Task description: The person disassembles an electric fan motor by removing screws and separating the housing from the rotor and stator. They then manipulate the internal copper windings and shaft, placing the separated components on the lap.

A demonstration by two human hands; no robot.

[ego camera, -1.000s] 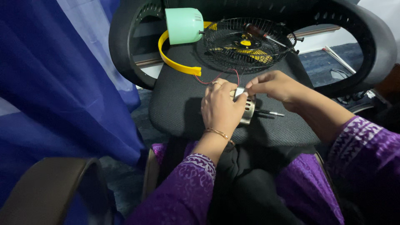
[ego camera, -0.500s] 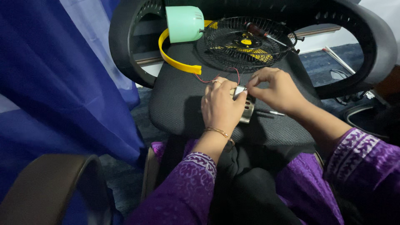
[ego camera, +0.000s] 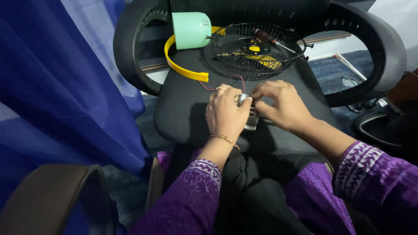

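On the black mesh seat of an office chair [ego camera: 183, 109], my left hand [ego camera: 226, 113] and my right hand [ego camera: 281, 104] are both closed around a small silver metal motor part [ego camera: 251, 117]. Most of the part is hidden by my fingers. A thin red wire [ego camera: 207, 86] runs from it toward the back of the seat. Behind my hands lies a black wire fan grille [ego camera: 257, 50] with yellow blades inside it. A screwdriver [ego camera: 272, 40] rests across the grille.
A mint green fan housing [ego camera: 190, 29] and a curved yellow plastic piece [ego camera: 183, 67] lie at the seat's back left. The chair's black armrests [ego camera: 383, 52] curve around both sides. A blue curtain [ego camera: 56, 87] hangs on the left. A brown chair arm [ego camera: 48, 196] is at the lower left.
My right hand has shifted a little closer to the left one over the metal part. The dark pin that stuck out to the right of the part is now covered.
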